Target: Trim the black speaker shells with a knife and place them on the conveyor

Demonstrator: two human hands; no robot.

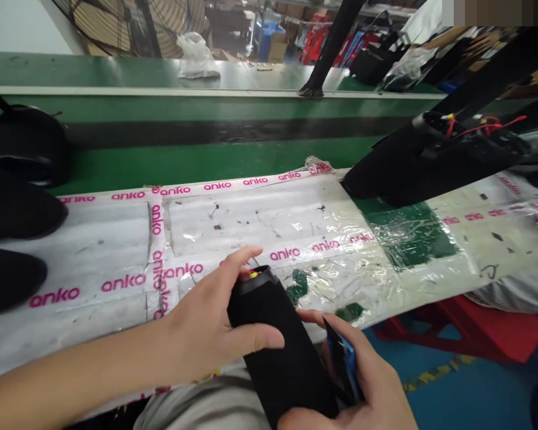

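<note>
A black fabric-covered tube [284, 352] slants up from my lap, its open end [255, 279] facing away from me. Something small, red and yellow shows in that opening. My left hand [224, 322] grips the tube near the open end, with the thumb across its top and the fingers on the far side. Lower down, my right hand [363, 382] holds the same tube, its thumb over the near end. A flat black and blue piece [344, 358] sits between the right hand and the tube; its kind is unclear.
Black tubes with red wires [448, 155] lie at the right, near a co-worker's arm. More black rounded pieces [18, 221] sit at the left. Printed tape [284, 253] crosses the white bench cover. A red stool [466, 334] stands below; a black post [332, 48] rises behind.
</note>
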